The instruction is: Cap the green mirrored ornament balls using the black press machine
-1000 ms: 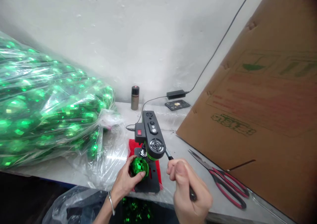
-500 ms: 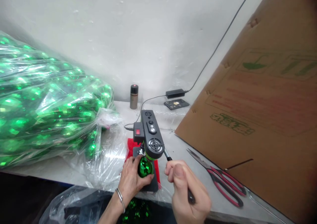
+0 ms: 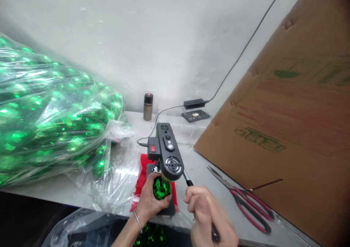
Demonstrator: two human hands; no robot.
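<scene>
In comes the green ball (image 3: pixel 162 188) — over to the right since a second ago, now at the front edge of the black machine's head (image 3: pixel 169 148), though whether the two touch is hard to make out. The left hand (image 3: pixel 150 202) cups it, thumb and fingers parted to its width, above the base plate (image 3: pixel 167 211), while the right hand (image 3: pixel 213 215) — a tight fist — grips the lever (image 3: pixel 188 180), scissors (image 3: pixel 246 199) lying beyond.

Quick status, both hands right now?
Left hand: holding a shiny green faceted ball.
Right hand: closed around a black-gripped metal lever.
</scene>
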